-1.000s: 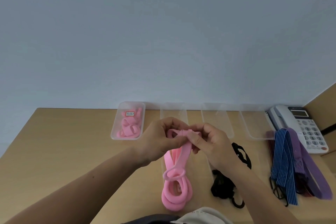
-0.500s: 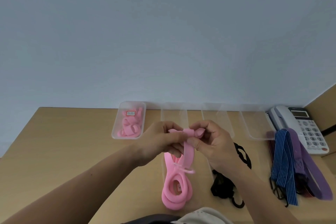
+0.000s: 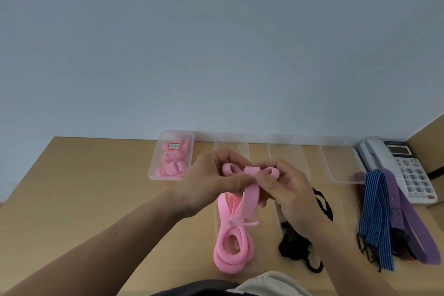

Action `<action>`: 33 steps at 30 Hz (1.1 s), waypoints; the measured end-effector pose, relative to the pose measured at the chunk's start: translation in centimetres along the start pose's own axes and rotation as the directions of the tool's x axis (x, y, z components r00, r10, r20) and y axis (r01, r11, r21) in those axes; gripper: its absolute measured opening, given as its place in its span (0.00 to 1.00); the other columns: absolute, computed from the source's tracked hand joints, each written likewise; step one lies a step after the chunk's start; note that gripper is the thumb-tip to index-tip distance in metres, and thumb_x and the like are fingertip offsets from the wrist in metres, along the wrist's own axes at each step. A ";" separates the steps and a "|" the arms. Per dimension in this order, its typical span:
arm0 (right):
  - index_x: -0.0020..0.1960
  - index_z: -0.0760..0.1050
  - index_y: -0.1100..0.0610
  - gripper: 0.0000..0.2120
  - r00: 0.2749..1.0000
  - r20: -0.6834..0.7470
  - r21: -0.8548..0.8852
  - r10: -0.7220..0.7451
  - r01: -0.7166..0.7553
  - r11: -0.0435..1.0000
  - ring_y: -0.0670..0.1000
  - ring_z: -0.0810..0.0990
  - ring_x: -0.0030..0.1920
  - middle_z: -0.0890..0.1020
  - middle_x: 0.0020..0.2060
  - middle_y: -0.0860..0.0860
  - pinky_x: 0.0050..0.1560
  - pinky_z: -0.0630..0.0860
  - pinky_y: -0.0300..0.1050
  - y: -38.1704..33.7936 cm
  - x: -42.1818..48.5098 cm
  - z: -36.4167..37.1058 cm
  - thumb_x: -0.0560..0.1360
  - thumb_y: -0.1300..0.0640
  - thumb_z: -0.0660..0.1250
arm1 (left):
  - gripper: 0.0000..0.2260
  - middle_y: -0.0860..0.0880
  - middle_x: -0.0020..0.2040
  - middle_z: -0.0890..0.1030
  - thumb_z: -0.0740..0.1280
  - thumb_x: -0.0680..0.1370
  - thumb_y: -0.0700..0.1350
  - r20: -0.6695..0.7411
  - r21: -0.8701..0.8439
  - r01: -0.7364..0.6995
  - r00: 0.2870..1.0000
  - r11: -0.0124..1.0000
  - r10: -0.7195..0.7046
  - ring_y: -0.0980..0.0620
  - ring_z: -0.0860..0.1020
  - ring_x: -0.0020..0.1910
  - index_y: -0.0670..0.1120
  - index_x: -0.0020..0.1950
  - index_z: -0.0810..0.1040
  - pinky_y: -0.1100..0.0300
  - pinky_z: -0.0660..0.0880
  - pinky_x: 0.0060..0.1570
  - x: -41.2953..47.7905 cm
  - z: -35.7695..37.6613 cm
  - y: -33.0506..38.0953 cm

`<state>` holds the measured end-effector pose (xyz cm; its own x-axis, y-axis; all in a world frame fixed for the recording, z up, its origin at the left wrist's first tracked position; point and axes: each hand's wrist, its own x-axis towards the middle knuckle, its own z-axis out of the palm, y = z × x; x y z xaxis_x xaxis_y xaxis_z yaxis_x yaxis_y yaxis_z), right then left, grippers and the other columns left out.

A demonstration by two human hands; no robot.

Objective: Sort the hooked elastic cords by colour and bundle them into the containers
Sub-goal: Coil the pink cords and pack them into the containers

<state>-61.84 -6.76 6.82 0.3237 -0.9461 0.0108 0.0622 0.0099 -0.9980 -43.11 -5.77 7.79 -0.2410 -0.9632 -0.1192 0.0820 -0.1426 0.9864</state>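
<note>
Nearest the viewer, the lower part of the pink cord [image 3: 234, 245] is seen coiled on the table [image 3: 84, 187], its long axis running away from the viewer as flat strands rise to the hands. There the folded upper end is pinched tight in the grip of the left hand [image 3: 211, 180] and of the right hand [image 3: 288, 190], small loops sticking out sideways, while a black cord [image 3: 293, 245] lies just right of the coil. Farther back, a pink-filled container [image 3: 153, 170] is set beside three clear containers [image 3: 230, 144] along the wall.
</note>
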 end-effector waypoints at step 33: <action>0.49 0.78 0.62 0.14 0.999 -0.047 -0.081 0.014 -0.017 0.997 0.53 0.77 0.28 0.81 0.31 0.55 0.31 0.76 0.44 -0.8 1.0 0.4 0.70 0.53 0.74 | 0.22 0.38 0.47 0.82 0.76 0.65 0.47 -0.003 0.094 -0.015 1.000 0.995 0.016 0.47 0.80 0.41 0.45 0.57 0.76 0.50 0.78 0.45 0.0 -0.9 -0.2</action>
<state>-61.22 -7.58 7.63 0.2799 -0.9600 -0.0058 -0.0204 0.0001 -0.9998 -42.26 -5.98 7.45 -0.2366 -0.9660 -0.1040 -0.0058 -0.1056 0.9944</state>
